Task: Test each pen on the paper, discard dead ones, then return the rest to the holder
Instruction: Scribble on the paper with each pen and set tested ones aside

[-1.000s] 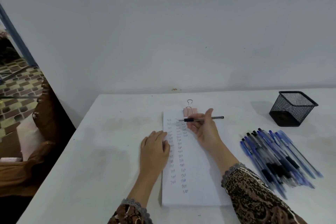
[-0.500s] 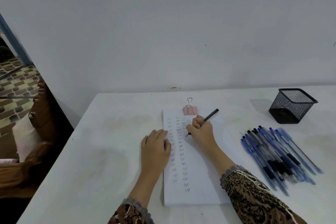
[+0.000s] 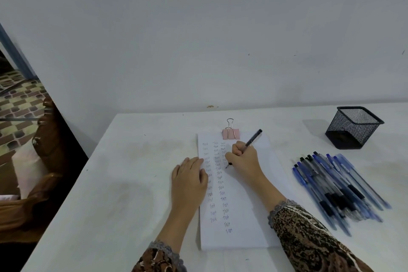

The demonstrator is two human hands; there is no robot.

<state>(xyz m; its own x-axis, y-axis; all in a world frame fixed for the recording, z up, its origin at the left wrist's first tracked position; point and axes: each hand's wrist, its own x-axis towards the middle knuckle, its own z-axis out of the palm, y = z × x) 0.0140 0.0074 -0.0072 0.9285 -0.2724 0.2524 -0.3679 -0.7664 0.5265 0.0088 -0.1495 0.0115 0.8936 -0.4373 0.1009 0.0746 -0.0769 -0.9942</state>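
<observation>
Pen in grip of R hand, tip prob. on paper; L hand flat.

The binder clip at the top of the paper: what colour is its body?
Pale pink binder clip, with silver wire handles; seen in the head view.
</observation>
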